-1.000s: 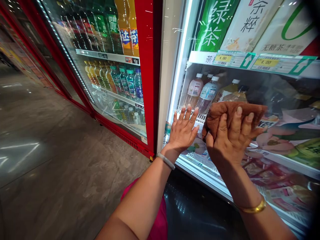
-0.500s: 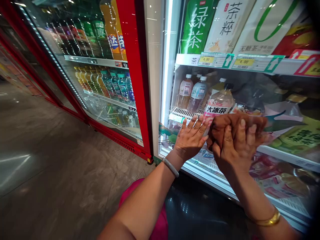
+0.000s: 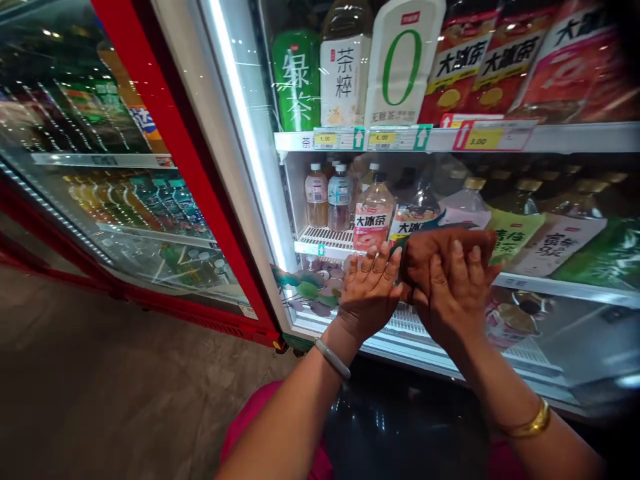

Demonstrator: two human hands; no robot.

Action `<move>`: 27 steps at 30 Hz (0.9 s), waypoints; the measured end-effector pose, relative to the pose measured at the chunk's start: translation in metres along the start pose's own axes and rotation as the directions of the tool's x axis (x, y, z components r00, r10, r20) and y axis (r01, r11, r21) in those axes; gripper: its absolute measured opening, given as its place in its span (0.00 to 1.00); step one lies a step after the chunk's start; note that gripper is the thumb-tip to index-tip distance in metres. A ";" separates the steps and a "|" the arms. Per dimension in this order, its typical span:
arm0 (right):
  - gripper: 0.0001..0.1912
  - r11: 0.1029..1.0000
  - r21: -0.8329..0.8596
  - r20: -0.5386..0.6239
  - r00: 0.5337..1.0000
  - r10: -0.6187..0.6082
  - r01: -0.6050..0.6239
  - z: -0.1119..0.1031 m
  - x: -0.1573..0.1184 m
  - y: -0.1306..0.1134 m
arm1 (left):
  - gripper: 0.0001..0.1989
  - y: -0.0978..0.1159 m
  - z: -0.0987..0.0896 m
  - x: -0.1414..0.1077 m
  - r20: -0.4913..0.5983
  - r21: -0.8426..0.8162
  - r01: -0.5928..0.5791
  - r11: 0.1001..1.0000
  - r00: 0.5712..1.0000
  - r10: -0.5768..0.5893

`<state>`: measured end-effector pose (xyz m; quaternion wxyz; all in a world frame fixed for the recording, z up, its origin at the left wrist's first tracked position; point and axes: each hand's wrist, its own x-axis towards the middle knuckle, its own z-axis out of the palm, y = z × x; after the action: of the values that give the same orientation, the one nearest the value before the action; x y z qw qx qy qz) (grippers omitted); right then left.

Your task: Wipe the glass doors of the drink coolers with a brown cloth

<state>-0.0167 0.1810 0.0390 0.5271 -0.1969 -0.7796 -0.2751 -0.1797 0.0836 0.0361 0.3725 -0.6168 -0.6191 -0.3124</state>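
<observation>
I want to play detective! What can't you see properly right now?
- Head view: the middle of the brown cloth, under the right hand.
- Head view: the palm of the left hand, behind its own back.
- Head view: the "0" bottle's cap, beyond the top edge.
- Head view: the teal-capped bottles' labels, too blurry.

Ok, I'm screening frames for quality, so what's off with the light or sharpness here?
In the head view, the light strip glares white, the floor is dim, glints dot the red frame, the far right darkens and blurs; the left hand looks fairly sharp.
</observation>
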 end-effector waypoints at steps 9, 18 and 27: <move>0.31 0.998 -0.055 0.022 1.000 -0.005 0.006 -0.011 -0.011 0.014 | 0.38 0.039 0.013 0.021 -0.046 -0.112 0.042 0.993 0.998 -0.047; 0.38 0.980 -0.074 0.011 0.983 0.186 -0.184 -0.031 -0.027 0.072 | 0.38 0.075 0.029 0.027 -0.068 -0.040 -0.059 0.997 0.996 0.056; 0.34 0.995 -0.086 0.023 0.999 0.044 -0.042 -0.039 -0.051 0.073 | 0.38 0.091 0.040 0.040 -0.095 -0.063 -0.018 0.998 0.995 0.012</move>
<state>0.0734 0.2123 0.0192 0.5142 -0.2394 -0.7692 -0.2942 -0.0907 0.1427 0.0420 0.3839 -0.6175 -0.5858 -0.3580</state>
